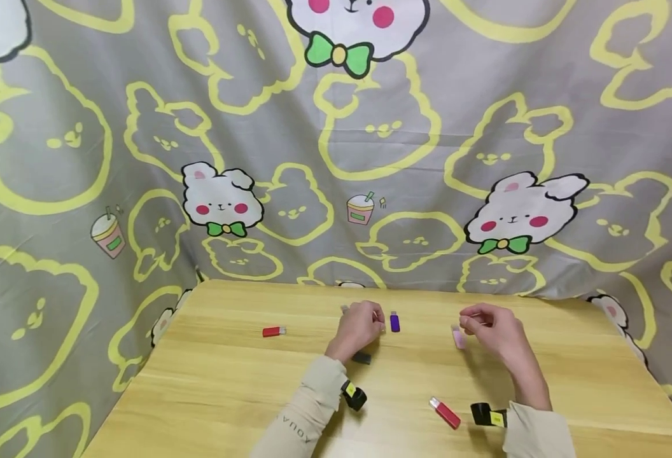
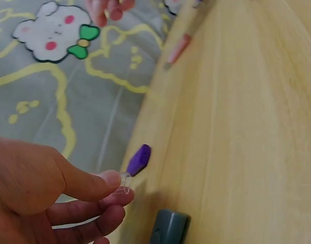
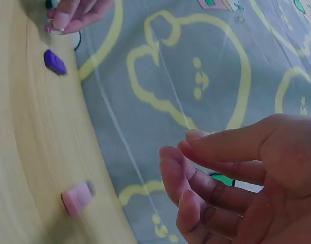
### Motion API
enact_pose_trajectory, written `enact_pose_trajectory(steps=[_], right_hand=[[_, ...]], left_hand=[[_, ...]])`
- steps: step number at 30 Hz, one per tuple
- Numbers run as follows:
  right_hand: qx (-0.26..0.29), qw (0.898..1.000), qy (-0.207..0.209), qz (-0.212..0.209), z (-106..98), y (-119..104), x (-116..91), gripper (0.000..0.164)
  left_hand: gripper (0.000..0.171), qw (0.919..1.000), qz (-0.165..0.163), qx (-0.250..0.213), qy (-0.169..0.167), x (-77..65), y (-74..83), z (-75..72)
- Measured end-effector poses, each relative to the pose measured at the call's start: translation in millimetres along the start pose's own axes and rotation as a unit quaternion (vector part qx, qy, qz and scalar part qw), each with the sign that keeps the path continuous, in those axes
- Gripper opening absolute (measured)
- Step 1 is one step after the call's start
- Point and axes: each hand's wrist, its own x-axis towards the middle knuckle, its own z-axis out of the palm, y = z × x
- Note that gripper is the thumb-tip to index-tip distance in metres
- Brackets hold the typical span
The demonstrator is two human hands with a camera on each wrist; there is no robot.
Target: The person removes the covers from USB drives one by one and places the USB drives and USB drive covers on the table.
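Observation:
Between thumb and fingers my left hand [image 1: 359, 327] pinches a small clear plastic cap [image 2: 125, 183], held above the table. Just right of it lies a purple USB stick [image 1: 395, 322]. Partly covered by the left hand and wrist are a dark grey USB stick [image 1: 361, 358] and another stick's metal end [image 1: 345, 310]. My right hand [image 1: 493, 327] hovers with loosely bent fingers, and nothing shows in its grasp. A pink USB stick [image 3: 77, 199] lies on the table to the left of that hand, apart from its fingers.
One red USB stick [image 1: 273, 331] lies at the left of the wooden table [image 1: 216, 394]. Nearer the front, another red USB stick [image 1: 445, 413] sits left of the right wrist's black camera [image 1: 482, 414]. A patterned grey cloth [image 1: 290, 140] hangs behind the table.

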Motion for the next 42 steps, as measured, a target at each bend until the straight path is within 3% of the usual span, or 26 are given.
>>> enact_pose_trajectory(steps=[5,13,17,20,29,34,42], right_hand=[[0.008,1.000,-0.017,-0.005,2,-1,8,0.020],[-0.023,0.999,-0.035,0.017,10,2,13,0.019],[-0.036,0.999,-0.034,0.020,14,5,15,0.019],[-0.038,0.999,-0.033,0.022,17,5,16,0.020],[-0.075,0.996,-0.013,0.041,20,11,17,0.022],[-0.078,0.995,-0.015,0.055,25,17,17,0.027],[-0.088,0.994,-0.028,0.063,34,30,14,0.029]], left_hand=[[0.019,0.9988,-0.004,0.047,0.011,8.5,-2.7,-3.0],[0.012,0.9988,-0.007,0.045,0.017,11.3,-11.0,-5.1],[0.006,0.9996,0.004,0.006,0.029,7.0,-15.4,-13.7],[0.006,0.9983,0.013,-0.034,0.046,0.1,-16.6,-28.0],[0.009,0.9875,0.035,-0.131,0.080,-39.7,-23.0,-70.0],[0.010,0.9834,0.027,-0.160,0.081,-55.1,-29.2,-78.5],[0.011,0.9813,0.031,-0.179,0.066,-56.2,-31.9,-80.9]])
